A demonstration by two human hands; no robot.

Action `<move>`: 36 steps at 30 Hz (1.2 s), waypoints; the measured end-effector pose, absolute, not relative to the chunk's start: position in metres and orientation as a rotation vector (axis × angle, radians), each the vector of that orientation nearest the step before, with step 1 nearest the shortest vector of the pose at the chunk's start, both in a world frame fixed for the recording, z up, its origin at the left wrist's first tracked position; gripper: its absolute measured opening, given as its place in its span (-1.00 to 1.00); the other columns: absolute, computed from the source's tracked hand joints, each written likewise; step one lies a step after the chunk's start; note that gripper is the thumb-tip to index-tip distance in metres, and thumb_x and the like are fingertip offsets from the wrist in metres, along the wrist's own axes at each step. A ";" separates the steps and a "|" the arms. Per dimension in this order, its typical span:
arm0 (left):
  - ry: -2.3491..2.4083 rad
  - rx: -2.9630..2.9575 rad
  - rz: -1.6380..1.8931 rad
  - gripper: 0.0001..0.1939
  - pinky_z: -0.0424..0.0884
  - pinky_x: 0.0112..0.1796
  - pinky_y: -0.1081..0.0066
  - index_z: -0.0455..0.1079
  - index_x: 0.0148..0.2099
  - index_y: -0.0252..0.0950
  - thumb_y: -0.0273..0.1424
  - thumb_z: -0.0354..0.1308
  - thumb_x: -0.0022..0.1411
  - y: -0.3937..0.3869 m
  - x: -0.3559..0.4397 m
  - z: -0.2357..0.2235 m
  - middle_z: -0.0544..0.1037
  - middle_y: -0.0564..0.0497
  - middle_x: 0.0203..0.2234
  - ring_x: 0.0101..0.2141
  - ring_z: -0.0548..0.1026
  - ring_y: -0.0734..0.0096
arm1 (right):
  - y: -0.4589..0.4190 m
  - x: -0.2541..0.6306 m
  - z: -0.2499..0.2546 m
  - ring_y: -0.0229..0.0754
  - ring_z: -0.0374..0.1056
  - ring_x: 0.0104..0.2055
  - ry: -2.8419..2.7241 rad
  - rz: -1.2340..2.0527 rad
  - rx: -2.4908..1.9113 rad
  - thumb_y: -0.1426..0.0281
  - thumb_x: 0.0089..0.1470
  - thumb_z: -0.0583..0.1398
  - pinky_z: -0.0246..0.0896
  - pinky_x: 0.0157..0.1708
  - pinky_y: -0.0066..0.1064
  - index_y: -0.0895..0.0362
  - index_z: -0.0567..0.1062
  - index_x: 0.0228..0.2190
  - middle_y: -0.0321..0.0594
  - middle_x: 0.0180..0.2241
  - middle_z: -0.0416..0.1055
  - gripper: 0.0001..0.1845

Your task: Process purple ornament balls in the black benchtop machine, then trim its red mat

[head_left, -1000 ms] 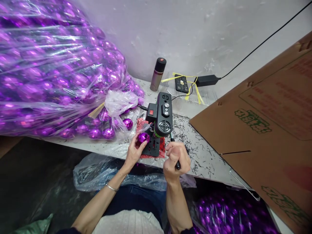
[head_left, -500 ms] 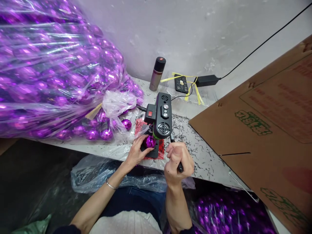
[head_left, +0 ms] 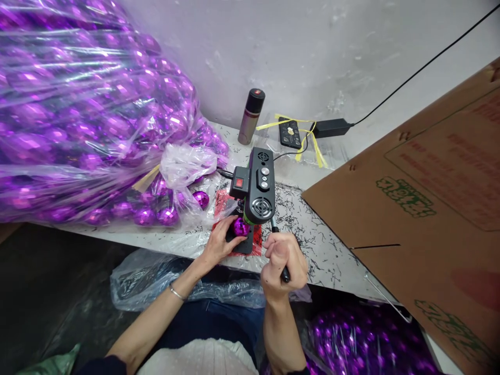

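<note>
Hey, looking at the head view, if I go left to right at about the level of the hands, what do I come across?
Big clear bag of purple balls, left hand, held purple ball, right hand gripping the black handle, cardboard box.

From here I see a shiny, faceted purple ball [head_left: 241,227] at seven o'clock of the upright black machine [head_left: 261,182] on the desk [head_left: 332,263], whose metal-shafted lever [head_left: 286,274] slants toward five o'clock.
</note>
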State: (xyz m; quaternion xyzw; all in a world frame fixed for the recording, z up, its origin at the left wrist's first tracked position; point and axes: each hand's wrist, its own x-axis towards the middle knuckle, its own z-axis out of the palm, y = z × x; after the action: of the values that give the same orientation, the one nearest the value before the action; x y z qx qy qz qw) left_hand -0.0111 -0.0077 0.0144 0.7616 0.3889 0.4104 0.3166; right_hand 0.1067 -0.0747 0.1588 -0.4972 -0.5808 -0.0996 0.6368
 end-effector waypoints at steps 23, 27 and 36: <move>0.986 1.966 1.118 -0.42 0.46 0.11 0.07 0.33 0.25 -0.22 -0.15 0.31 0.26 -0.007 -0.009 0.012 0.55 -0.21 0.10 0.12 0.52 0.04 | -0.075 0.109 0.083 -0.30 0.27 -0.52 -1.332 -0.370 -1.102 0.38 0.41 -0.04 0.31 -0.36 -0.31 0.08 0.28 -0.49 -0.35 -0.54 0.29 -0.62; 0.994 1.963 1.125 -0.42 0.47 0.11 0.07 0.34 0.25 -0.22 -0.15 0.31 0.26 -0.007 -0.008 0.011 0.56 -0.21 0.09 0.11 0.53 0.04 | -0.074 0.109 0.080 -0.29 0.27 -0.53 -1.325 -0.358 -1.091 0.39 0.40 -0.06 0.32 -0.38 -0.30 0.07 0.27 -0.49 -0.34 -0.54 0.28 -0.61; 0.941 2.030 1.176 -0.40 0.49 0.08 0.06 0.30 0.28 -0.24 -0.19 0.31 0.27 -0.005 -0.008 0.011 0.56 -0.21 0.09 0.10 0.54 0.04 | -0.073 0.111 0.072 -0.30 0.28 -0.49 -1.341 -0.366 -1.080 0.38 0.42 -0.07 0.32 -0.35 -0.31 0.07 0.28 -0.47 -0.33 -0.49 0.28 -0.62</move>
State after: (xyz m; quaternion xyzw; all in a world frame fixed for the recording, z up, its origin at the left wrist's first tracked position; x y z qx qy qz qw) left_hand -0.0082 -0.0046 0.0108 0.7656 0.3549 0.4435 0.3020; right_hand 0.1110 -0.0730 0.0721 -0.4731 -0.5872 -0.1605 0.6370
